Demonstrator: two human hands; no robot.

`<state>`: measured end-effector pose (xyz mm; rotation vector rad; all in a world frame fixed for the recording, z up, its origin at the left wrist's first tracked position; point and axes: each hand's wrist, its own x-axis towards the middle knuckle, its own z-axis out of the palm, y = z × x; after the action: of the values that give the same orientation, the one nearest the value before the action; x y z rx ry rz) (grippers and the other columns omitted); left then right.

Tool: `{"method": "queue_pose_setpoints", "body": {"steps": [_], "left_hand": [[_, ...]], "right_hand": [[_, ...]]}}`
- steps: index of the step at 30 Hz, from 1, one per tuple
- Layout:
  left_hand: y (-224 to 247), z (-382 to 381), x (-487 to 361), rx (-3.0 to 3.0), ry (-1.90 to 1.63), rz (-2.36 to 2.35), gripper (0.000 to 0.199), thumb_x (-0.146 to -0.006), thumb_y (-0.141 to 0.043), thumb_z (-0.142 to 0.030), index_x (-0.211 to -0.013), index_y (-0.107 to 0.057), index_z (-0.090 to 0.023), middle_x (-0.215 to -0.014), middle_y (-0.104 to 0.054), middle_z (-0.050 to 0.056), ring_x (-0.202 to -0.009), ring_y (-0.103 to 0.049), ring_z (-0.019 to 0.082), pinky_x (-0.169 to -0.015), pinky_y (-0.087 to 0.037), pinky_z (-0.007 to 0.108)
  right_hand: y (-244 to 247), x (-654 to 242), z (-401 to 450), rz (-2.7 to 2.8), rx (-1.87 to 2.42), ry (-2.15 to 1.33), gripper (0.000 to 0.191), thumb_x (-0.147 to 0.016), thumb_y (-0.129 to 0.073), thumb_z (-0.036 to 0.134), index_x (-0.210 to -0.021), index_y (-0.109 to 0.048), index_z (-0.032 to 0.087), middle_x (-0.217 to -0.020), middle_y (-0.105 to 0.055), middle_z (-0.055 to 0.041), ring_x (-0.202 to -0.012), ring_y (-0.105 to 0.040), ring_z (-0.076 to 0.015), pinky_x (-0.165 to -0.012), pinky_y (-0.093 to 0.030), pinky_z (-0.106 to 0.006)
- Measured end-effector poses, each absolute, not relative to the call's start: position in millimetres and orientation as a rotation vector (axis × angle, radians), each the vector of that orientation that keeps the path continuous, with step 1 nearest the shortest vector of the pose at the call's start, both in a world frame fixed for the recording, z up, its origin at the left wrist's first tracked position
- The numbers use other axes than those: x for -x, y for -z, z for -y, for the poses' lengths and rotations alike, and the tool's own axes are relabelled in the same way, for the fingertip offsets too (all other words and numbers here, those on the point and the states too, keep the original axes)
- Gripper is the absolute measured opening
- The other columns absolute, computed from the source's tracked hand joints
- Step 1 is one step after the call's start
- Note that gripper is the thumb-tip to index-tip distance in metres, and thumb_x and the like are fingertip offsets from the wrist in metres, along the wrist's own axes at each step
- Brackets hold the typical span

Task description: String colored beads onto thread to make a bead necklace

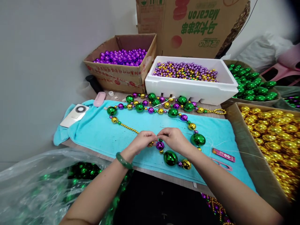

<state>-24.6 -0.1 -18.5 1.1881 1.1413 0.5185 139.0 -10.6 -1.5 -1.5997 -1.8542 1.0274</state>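
A string of green, purple and gold beads curves over a turquoise towel. My left hand, with a green bangle at its wrist, is closed at the near end of the string, beside a purple bead. Fingertips of my right hand are pinched together and meet the left fingertips just above that bead. What lies between the fingertips is too small to make out. Below the hands hang a large green bead and a gold bead. A thin needle-like line shows behind the right hand.
Behind the towel stand a carton of purple beads and a white foam box. Gold beads fill a carton at right. On the towel lie a pink packet, pink scissors and a white device. Plastic bag at lower left.
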Motion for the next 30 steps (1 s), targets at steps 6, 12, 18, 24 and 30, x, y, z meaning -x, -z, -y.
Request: {"method": "queue_pose_setpoints", "body": {"steps": [6, 12, 18, 24, 30], "left_hand": [[16, -6, 32, -1.002, -0.469, -1.092, 0.015, -0.065, -0.066, -0.027, -0.069, -0.072, -0.014, -0.054, -0.061, 0.000, -0.054, -0.053, 0.010, -0.058, -0.038, 0.024], [23, -6, 28, -0.885, -0.618, -1.068, 0.014, -0.061, -0.070, -0.027, -0.060, -0.068, -0.013, -0.047, -0.055, -0.002, -0.051, -0.051, 0.010, -0.056, -0.037, 0.024], [21, -3, 29, -0.909, -0.621, -1.080, 0.016, -0.061, -0.070, -0.027, -0.056, -0.064, -0.013, -0.046, -0.054, -0.002, -0.051, -0.049, 0.009, -0.058, -0.038, 0.025], [14, -1, 34, -0.936, -0.562, -1.085, 0.016, -0.060, -0.071, -0.027, -0.057, -0.063, -0.013, -0.047, -0.053, -0.003, -0.052, -0.049, 0.010, -0.059, -0.038, 0.025], [2, 1, 42, -1.125, -0.568, -1.106, 0.016, -0.061, -0.070, -0.028, -0.066, -0.069, -0.013, -0.056, -0.059, -0.001, -0.057, -0.050, 0.010, -0.060, -0.038, 0.024]], "right_hand": [[-9, -141, 14, 2.079, 1.653, -0.793, 0.018, -0.081, -0.053, 0.013, -0.078, -0.070, 0.017, -0.086, -0.070, -0.0074, -0.080, -0.061, -0.0204, -0.070, -0.040, -0.029], [-16, -129, 34, 2.242, 1.747, -0.489, 0.018, -0.086, -0.048, 0.018, -0.087, -0.066, 0.018, -0.087, -0.068, -0.0063, -0.082, -0.061, -0.0205, -0.065, -0.039, -0.028], [-2, -119, 51, 2.411, 1.648, -0.324, 0.023, -0.090, -0.044, 0.017, -0.096, -0.066, 0.016, -0.089, -0.067, -0.0076, -0.089, -0.059, -0.0226, -0.069, -0.042, -0.029], [5, -116, 57, 2.426, 1.557, -0.295, 0.025, -0.090, -0.044, 0.016, -0.098, -0.067, 0.016, -0.091, -0.067, -0.0090, -0.088, -0.059, -0.0236, -0.069, -0.044, -0.031], [-2, -133, 41, 2.119, 1.383, -0.815, 0.017, -0.085, -0.053, 0.023, -0.081, -0.069, 0.020, -0.083, -0.069, -0.0035, -0.080, -0.061, -0.0185, -0.072, -0.044, -0.030]]}}
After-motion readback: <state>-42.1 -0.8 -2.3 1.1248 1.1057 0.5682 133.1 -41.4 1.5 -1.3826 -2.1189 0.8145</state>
